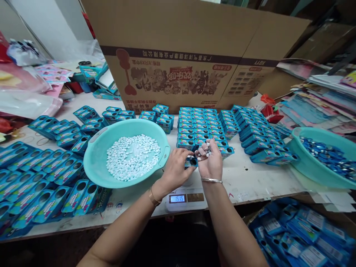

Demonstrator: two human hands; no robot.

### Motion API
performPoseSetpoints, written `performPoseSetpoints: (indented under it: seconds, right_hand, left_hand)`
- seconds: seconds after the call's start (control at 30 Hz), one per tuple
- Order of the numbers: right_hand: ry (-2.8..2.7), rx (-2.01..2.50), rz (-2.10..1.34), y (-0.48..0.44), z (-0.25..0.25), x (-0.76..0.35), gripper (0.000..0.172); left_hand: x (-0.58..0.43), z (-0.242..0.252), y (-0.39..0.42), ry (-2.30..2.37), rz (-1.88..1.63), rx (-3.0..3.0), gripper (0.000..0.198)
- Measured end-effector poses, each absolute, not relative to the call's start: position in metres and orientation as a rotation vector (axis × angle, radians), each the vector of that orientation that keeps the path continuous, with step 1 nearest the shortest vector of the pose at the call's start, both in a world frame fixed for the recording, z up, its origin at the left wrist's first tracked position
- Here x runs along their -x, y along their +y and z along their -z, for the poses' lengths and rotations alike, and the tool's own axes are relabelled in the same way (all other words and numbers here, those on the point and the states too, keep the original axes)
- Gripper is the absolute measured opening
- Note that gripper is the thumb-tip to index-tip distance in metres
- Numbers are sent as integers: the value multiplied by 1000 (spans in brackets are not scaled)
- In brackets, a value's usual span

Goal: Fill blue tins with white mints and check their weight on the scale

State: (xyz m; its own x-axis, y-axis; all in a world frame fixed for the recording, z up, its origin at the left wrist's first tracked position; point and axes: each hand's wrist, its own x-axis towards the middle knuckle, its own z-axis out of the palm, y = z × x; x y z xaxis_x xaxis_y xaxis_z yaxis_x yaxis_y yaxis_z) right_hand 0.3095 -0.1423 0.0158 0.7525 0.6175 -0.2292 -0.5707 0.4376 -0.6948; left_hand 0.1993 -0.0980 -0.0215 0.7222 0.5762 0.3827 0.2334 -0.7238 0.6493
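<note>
My left hand (177, 165) grips a small blue box (191, 162) with a round dark hole in its top, thumb on the near side and fingers on the far side. Just right of the hole, my right hand (210, 161) is cupped palm up, fingers curled round several white candies (207, 150). Beneath the hands sits a white digital scale (164, 203) with a lit display. To the left, a turquoise basin (96, 157) holds a heap of the same white candies. Beyond the hands stand rows of blue boxes (185, 136) with round holes on top.
A large cardboard carton (178, 33) stands along the back. More blue boxes (44, 202) fill the table's left side. On the right, another turquoise basin (302, 163) holds blue and silver pieces. Below the table edge at right lies a pile of blue boxes (303, 230).
</note>
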Motion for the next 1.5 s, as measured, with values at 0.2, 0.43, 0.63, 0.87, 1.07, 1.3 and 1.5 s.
performPoseSetpoints:
  seconds: [0.2,0.43,0.63,0.87,1.07,1.3,1.5]
  right_hand:
    - [-32,809,-751,-144,-18,-314,29]
    - [73,702,-836,-159,-25,-331,25]
    - [73,654,-812,-183,-27,-343,25]
    - [171,608,-828,-196,-21,-346,32]
    - [209,591,-829,-201,-10,-348,30]
    - [262,570,-819,-208,-8,-354,34]
    - [260,551,-814,-209,-3,-360,31]
  left_hand:
    - [-197,21,-98,632,-735,-2338,30]
    - [-195,28,-100,553,-763,-2331,33]
    - [-184,21,-100,366,-898,-2195,43]
    - [-160,17,-94,557,-1066,-2275,43]
    - [-154,23,-97,580,-1076,-2448,39]
    - [-162,25,-99,574,-1003,-2566,36]
    - [-168,32,-102,534,-993,-2710,25]
